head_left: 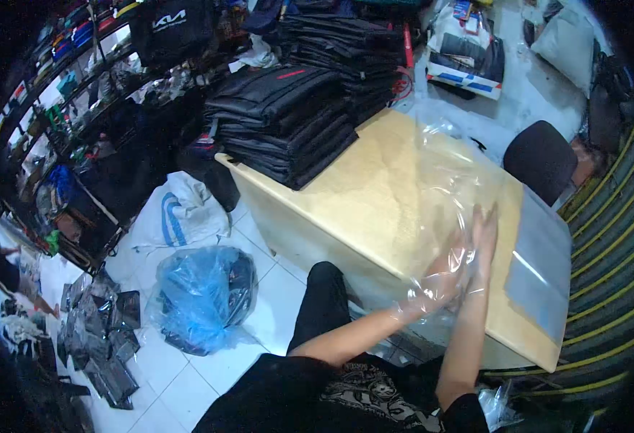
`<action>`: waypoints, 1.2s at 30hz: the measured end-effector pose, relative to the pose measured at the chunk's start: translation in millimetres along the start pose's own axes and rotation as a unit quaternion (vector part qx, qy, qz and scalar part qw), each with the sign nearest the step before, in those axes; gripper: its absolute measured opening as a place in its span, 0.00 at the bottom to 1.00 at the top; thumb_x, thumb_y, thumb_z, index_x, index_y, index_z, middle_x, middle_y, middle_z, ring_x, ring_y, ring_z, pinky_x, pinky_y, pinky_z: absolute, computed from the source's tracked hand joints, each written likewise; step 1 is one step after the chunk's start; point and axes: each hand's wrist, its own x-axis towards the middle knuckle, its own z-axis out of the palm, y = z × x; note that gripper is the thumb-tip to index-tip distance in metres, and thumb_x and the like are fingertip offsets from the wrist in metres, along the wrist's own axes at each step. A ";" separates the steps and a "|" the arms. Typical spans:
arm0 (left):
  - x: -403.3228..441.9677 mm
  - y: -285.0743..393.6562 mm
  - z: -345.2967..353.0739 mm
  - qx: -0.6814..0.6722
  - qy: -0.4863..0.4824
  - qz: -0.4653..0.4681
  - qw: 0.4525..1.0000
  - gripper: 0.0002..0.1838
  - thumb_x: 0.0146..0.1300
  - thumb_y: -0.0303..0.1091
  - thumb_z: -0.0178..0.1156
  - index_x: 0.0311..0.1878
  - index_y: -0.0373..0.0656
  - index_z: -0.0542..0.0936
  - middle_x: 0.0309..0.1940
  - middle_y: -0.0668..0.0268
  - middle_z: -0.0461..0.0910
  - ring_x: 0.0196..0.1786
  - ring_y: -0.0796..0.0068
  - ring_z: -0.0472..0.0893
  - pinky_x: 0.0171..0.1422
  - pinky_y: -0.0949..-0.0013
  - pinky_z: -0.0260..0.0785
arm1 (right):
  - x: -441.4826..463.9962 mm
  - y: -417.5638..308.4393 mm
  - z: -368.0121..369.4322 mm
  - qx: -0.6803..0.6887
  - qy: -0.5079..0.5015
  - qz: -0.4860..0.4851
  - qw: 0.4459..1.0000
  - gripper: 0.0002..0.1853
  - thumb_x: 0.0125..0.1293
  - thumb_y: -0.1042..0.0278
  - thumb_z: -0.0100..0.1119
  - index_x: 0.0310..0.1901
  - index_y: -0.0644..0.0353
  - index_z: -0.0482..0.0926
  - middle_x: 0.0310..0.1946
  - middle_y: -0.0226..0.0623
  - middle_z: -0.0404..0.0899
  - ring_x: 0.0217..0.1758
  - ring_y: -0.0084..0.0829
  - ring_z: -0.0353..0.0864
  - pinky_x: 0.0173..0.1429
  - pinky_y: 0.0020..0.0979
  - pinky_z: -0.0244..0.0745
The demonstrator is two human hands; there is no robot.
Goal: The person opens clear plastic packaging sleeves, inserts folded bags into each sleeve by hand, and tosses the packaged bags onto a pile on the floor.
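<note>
A large clear plastic bag (443, 155) is spread upright over the right part of the pale yellow table (375, 195). My left hand (445, 270) shows blurred through the film, which wraps loosely around its wrist; its fingers are not sharp enough to read. Beside it, my right hand (483, 227) is at the bag with its fingers stretched out. Flat clear plastic sheets or bags (541, 260) lie in a pile at the table's right end. At the left end stands a stack of black folded fabric bags (281, 126).
Behind the table rises another black stack (339, 58). A dark chair back (541, 162) stands at the far right side. On the tiled floor are a blue plastic bag (205, 296), a white sack (180, 213) and black packets (104, 332). Crowded shelves (79, 94) line the left.
</note>
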 end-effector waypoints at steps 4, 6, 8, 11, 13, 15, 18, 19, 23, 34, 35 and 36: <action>-62.6 11.7 -0.4 0.023 -0.087 -0.018 0.996 0.39 0.62 0.22 0.50 0.74 0.42 0.44 0.66 0.45 0.62 0.64 0.46 0.67 0.65 0.58 0.63 | 51.2 10.9 3.2 -0.009 0.032 -0.013 0.999 0.43 0.64 0.47 0.53 0.69 0.72 0.51 0.66 0.64 0.57 0.70 0.51 0.59 0.71 0.37 0.55; -57.7 22.3 -19.1 0.000 -0.099 -0.031 0.995 0.39 0.62 0.22 0.50 0.74 0.44 0.45 0.60 0.46 0.69 0.57 0.47 0.73 0.59 0.57 0.67 | 63.0 -1.0 5.7 -0.011 0.023 -0.011 1.000 0.42 0.64 0.48 0.53 0.69 0.72 0.52 0.66 0.65 0.58 0.69 0.52 0.60 0.71 0.38 0.56; -25.7 33.1 -48.3 -0.069 -0.194 -0.198 0.958 0.36 0.62 0.23 0.50 0.73 0.44 0.50 0.53 0.48 0.76 0.49 0.48 0.78 0.51 0.57 0.70 | 52.9 -9.7 5.6 -0.050 -0.031 -0.032 0.998 0.38 0.65 0.52 0.51 0.68 0.71 0.53 0.63 0.65 0.61 0.67 0.54 0.63 0.68 0.40 0.60; 14.1 5.0 -53.3 -0.029 -0.041 -0.013 0.999 0.16 0.64 0.25 0.50 0.55 0.36 0.72 0.33 0.53 0.81 0.34 0.62 0.81 0.41 0.62 0.72 | 25.8 15.2 15.7 -0.009 -0.160 -0.061 0.985 0.32 0.65 0.63 0.50 0.67 0.71 0.55 0.61 0.66 0.64 0.63 0.55 0.68 0.62 0.43 0.66; 48.0 21.3 -80.7 0.002 -0.164 -0.121 0.979 0.13 0.64 0.27 0.50 0.51 0.36 0.73 0.31 0.54 0.80 0.33 0.66 0.81 0.39 0.63 0.72 | -22.8 -0.6 -1.4 -0.088 -0.202 -0.151 0.964 0.30 0.63 0.71 0.49 0.66 0.72 0.57 0.60 0.67 0.64 0.61 0.57 0.69 0.60 0.43 0.69; 64.7 19.9 -92.6 -0.046 -0.213 -0.193 0.957 0.11 0.65 0.27 0.50 0.48 0.35 0.74 0.31 0.55 0.80 0.32 0.69 0.81 0.38 0.64 0.72 | -74.2 -68.3 -48.3 -0.165 -0.251 -0.155 0.941 0.28 0.60 0.78 0.51 0.63 0.72 0.61 0.59 0.67 0.64 0.60 0.58 0.70 0.58 0.42 0.70; 68.9 -15.8 -86.0 -0.151 -0.178 -0.203 0.951 0.11 0.64 0.28 0.50 0.47 0.34 0.75 0.31 0.55 0.80 0.32 0.70 0.81 0.37 0.63 0.72 | -115.6 -77.9 -77.1 -0.150 -0.231 -0.235 0.932 0.20 0.61 0.79 0.53 0.56 0.67 0.70 0.41 0.53 0.81 0.43 0.50 0.82 0.45 0.39 0.77; 59.5 -22.2 -81.5 -0.125 -0.168 -0.176 0.962 0.11 0.64 0.27 0.50 0.47 0.34 0.74 0.32 0.55 0.80 0.33 0.68 0.81 0.38 0.63 0.72 | -117.5 -89.5 -86.8 -0.149 -0.283 -0.206 0.925 0.18 0.60 0.77 0.55 0.54 0.66 0.72 0.41 0.53 0.81 0.40 0.49 0.83 0.44 0.39 0.76; 4.2 -15.2 -110.3 -0.010 -0.266 -0.006 0.964 0.16 0.66 0.26 0.50 0.55 0.33 0.72 0.41 0.56 0.82 0.44 0.61 0.81 0.50 0.62 0.72 | -117.2 -162.2 -105.8 -0.065 -0.386 -0.190 0.901 0.14 0.59 0.70 0.60 0.46 0.64 0.77 0.34 0.47 0.82 0.32 0.43 0.83 0.39 0.37 0.77; -74.7 -3.8 -312.7 -0.243 0.054 -0.277 0.928 0.20 0.72 0.32 0.46 0.64 0.35 0.67 0.51 0.53 0.78 0.52 0.64 0.80 0.56 0.64 0.74 | -29.3 -358.2 193.0 -0.007 -0.144 -0.579 0.802 0.45 0.47 0.54 0.71 0.66 0.60 0.61 0.67 0.49 0.59 0.70 0.48 0.59 0.64 0.48 0.66; -76.6 -0.4 -326.1 -0.238 0.107 -0.277 0.925 0.20 0.71 0.32 0.46 0.63 0.34 0.67 0.49 0.53 0.78 0.49 0.63 0.80 0.54 0.64 0.75 | -30.8 -362.1 206.4 -0.044 -0.151 -0.566 0.809 0.42 0.49 0.56 0.70 0.65 0.61 0.62 0.66 0.49 0.60 0.69 0.48 0.60 0.63 0.52 0.66; -77.1 2.4 -338.4 -0.233 0.161 -0.276 0.918 0.20 0.71 0.33 0.46 0.62 0.33 0.67 0.46 0.53 0.78 0.47 0.63 0.81 0.52 0.64 0.76 | -32.3 -366.7 216.6 -0.083 -0.159 -0.552 0.814 0.40 0.51 0.58 0.68 0.65 0.62 0.63 0.65 0.49 0.61 0.68 0.48 0.61 0.62 0.56 0.66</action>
